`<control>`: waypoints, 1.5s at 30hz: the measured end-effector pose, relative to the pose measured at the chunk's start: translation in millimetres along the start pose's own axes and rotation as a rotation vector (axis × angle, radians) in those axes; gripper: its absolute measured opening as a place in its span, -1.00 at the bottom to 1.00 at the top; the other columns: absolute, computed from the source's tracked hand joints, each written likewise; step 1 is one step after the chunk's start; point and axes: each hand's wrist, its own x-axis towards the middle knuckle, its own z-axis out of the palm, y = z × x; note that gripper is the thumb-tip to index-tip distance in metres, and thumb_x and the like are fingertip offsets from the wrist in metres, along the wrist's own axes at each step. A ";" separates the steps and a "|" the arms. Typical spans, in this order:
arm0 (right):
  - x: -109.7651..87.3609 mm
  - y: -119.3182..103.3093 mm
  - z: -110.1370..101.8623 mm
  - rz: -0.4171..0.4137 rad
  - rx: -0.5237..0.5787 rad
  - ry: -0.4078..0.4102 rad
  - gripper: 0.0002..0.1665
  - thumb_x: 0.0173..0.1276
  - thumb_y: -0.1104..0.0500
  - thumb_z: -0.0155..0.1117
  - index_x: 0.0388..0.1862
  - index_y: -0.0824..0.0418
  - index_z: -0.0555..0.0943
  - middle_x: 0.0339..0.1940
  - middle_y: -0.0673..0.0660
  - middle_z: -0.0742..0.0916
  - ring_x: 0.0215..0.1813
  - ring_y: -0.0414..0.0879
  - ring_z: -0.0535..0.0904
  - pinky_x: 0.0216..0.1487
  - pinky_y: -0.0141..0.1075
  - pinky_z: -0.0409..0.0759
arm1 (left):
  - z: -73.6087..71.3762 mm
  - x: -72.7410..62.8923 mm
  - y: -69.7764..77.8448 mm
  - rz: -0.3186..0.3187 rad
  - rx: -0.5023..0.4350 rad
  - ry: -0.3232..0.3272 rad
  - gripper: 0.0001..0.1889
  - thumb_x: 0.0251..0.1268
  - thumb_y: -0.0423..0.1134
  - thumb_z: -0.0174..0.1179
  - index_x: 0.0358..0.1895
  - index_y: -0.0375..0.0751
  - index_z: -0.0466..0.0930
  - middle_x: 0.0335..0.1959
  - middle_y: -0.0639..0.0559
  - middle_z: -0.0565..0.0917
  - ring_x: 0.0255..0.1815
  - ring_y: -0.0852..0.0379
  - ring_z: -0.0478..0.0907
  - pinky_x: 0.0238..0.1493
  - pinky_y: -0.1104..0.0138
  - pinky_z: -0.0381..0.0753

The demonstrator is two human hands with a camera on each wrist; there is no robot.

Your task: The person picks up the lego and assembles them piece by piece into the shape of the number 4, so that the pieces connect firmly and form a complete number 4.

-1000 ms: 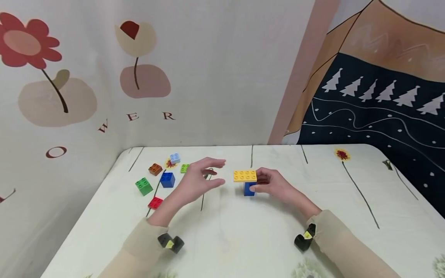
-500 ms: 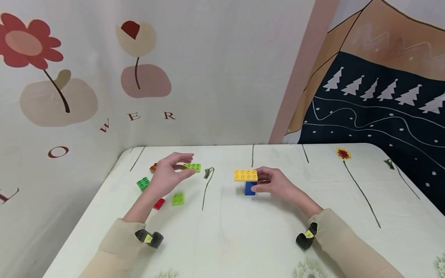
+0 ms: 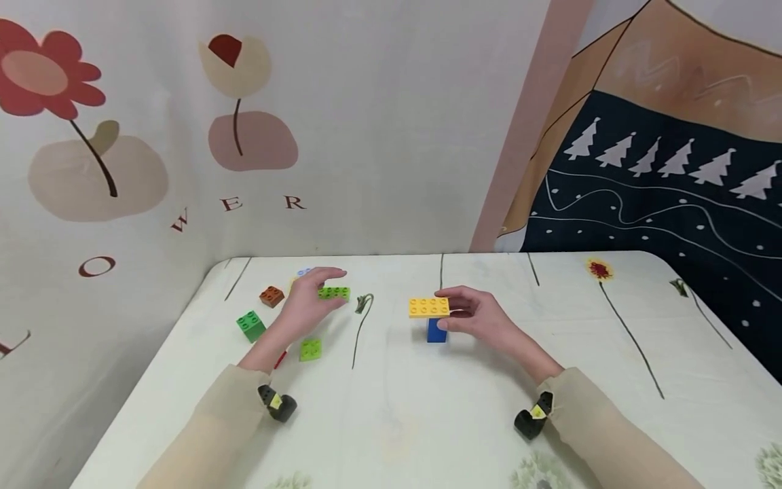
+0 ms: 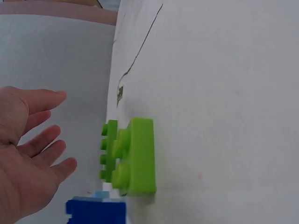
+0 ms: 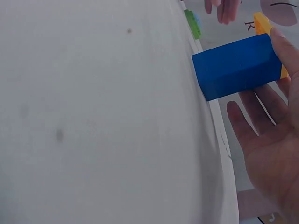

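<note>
My left hand point(image 3: 305, 302) hovers over the loose bricks with thumb and fingers apart, holding nothing. Just beyond its fingertips is a long lime-green brick point(image 3: 337, 293), partly covered by the hand in the head view. A square lime-green brick point(image 4: 142, 156) lies nearer to me, and a dark blue brick point(image 4: 97, 212) shows at the bottom of the left wrist view. My right hand point(image 3: 482, 314) holds a tall blue block point(image 3: 436, 331) between thumb and fingers. A yellow brick point(image 3: 429, 308) with two rows of studs lies across the block's top, overhanging to the left.
Around the left hand lie a green brick point(image 3: 250, 326), an orange-brown brick point(image 3: 271, 296), a light blue brick point(image 3: 303, 272) and a mostly hidden red brick point(image 3: 280, 359). A white flower-printed cloth point(image 3: 391, 421) covers the table, with a printed curtain point(image 3: 379, 136) behind.
My left hand has moved left from beside the blue and yellow stack to above the loose bricks, then slightly right again. The right hand stays at the stack.
</note>
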 end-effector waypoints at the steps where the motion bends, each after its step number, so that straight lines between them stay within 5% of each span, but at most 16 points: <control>1: 0.3 -0.5 0.5 0.002 0.001 0.005 -0.33 0.29 0.23 0.53 0.37 0.26 0.54 0.19 0.23 0.69 0.17 0.10 0.65 0.04 -0.31 0.68 | 2.3 2.8 -1.1 -0.016 -0.002 -0.004 -0.49 0.33 -0.41 0.36 0.34 -0.34 0.53 0.39 -0.28 0.48 0.42 -0.28 0.36 0.37 -0.13 0.39; 7: 2.0 -4.6 3.1 0.038 -0.004 0.032 -0.39 0.30 0.20 0.54 0.32 0.24 0.59 0.16 0.21 0.71 0.14 0.08 0.66 0.04 -0.27 0.70 | 13.1 13.4 -8.1 -0.113 -0.024 -0.018 -0.45 0.37 -0.38 0.33 0.40 -0.30 0.47 0.46 -0.28 0.40 0.53 -0.26 0.22 0.47 -0.11 0.27; 13: 3.5 -4.9 3.3 0.075 -0.025 0.051 -0.45 0.29 0.22 0.54 0.26 0.24 0.64 0.09 0.19 0.75 0.09 0.05 0.67 0.02 -0.25 0.70 | 18.3 14.7 -7.0 -0.139 -0.053 -0.005 -0.44 0.37 -0.40 0.32 0.42 -0.31 0.46 0.48 -0.29 0.37 0.55 -0.26 0.18 0.49 -0.10 0.24; 22: 4.9 -1.8 2.2 0.072 -0.021 0.042 -0.45 0.27 0.21 0.56 0.23 0.26 0.64 0.07 0.18 0.77 0.08 0.04 0.68 0.01 -0.27 0.70 | 21.5 17.4 -0.7 -0.212 -0.040 -0.060 -0.38 0.35 -0.49 0.27 0.48 -0.32 0.38 0.53 -0.33 0.28 0.46 -0.27 0.29 0.28 -0.08 0.47; 29: 6.1 -0.7 1.8 0.070 -0.022 0.042 -0.46 0.26 0.23 0.56 0.21 0.26 0.65 0.05 0.18 0.77 0.06 0.02 0.69 0.00 -0.30 0.69 | 23.4 18.9 -2.3 -0.268 0.000 -0.107 -0.36 0.32 -0.55 0.18 0.49 -0.27 0.38 0.54 -0.26 0.30 0.52 -0.18 0.22 0.49 -0.08 0.26; 45: 6.8 1.2 0.5 0.069 0.010 0.026 -0.46 0.29 0.24 0.53 0.23 0.33 0.62 0.09 0.24 0.75 0.07 0.04 0.68 0.01 -0.28 0.70 | 29.6 20.0 -6.8 -0.207 0.059 -0.122 -0.57 0.29 -0.48 0.33 0.24 -0.38 0.61 0.28 -0.30 0.58 0.39 -0.27 0.42 0.40 -0.08 0.39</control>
